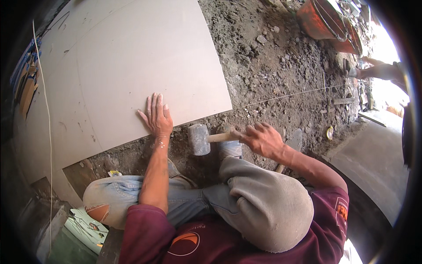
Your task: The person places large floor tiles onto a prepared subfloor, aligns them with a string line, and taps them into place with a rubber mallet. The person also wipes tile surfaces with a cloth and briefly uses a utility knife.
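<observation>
My left hand lies flat with fingers spread on a large pale tile, near its front edge. My right hand grips the wooden handle of a mallet. The mallet's thick grey head hangs over the dirt just in front of the tile's edge, to the right of my left wrist, apart from the tile. A trowel rests on the soil by my right forearm, partly hidden beneath it.
Rough soil with stones borders the tile on the right. A taut string crosses the soil; another string runs down the left. Orange buckets stand at the far right, near another person's arm. A grey slab lies right.
</observation>
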`<state>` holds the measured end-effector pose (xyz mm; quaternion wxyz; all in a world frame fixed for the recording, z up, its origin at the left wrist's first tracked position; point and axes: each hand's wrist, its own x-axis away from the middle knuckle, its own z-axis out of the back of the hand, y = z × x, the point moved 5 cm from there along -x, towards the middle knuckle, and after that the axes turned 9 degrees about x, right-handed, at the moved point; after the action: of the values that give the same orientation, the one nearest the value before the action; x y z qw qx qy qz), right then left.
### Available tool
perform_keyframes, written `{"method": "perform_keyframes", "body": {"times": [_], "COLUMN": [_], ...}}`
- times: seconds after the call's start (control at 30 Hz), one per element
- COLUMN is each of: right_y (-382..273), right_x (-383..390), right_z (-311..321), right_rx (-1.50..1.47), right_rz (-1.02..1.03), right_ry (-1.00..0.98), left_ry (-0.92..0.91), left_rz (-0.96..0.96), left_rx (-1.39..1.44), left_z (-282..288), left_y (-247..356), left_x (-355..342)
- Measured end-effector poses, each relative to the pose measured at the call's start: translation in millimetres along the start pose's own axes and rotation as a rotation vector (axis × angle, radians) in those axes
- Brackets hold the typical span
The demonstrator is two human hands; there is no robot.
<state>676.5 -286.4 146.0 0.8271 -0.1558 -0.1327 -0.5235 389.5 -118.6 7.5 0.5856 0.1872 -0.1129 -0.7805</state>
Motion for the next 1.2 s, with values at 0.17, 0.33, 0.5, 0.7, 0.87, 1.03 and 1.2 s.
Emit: {"method": "perform_keyframes", "body": {"times": [0.17, 0.33, 0.5, 0.7, 0.87, 1.03, 1.2], "right_y": [12.2, 30.7, 53.9, 72.4, 81.9, 82.6, 78.8], "right_x": [-0.8, -28.0, -108.5, -179.3, -221.9, -234.9, -236.0], "right_z": [12.1, 35.1, 45.3, 44.2, 32.5, 31.5, 24.3], "right_rx": [-0.112, -0.558, -0.726, -0.48, -0.62, -0.671, -0.835], "right_rz": [-0.04, -0.272, -0.533, -0.523, -0.548, -0.408, -0.302], "right_ry": [0.033, 0.172, 0.348, 0.497, 0.479, 0.557, 0.658], "left_ry": [0.009, 0.013, -0.03, 0.022, 0.051, -0.06, -0.017], "left_rz": [-0.004, -0.007, 0.037, -0.021, -0.027, 0.065, 0.074], "left_rx": [0.026, 0.057, 0.071, 0.039, 0.097, 0.084, 0.143], "left_z": [-0.5, 5.7, 9.5, 11.5, 17.4, 9.1, 7.6], "left_y": [-1.6, 1.7, 4.4, 7.5, 7.6, 5.7, 7.0], "left_x": [-0.4, -1.2, -3.6, -4.2, 0.0, -3.8, 3.5]}}
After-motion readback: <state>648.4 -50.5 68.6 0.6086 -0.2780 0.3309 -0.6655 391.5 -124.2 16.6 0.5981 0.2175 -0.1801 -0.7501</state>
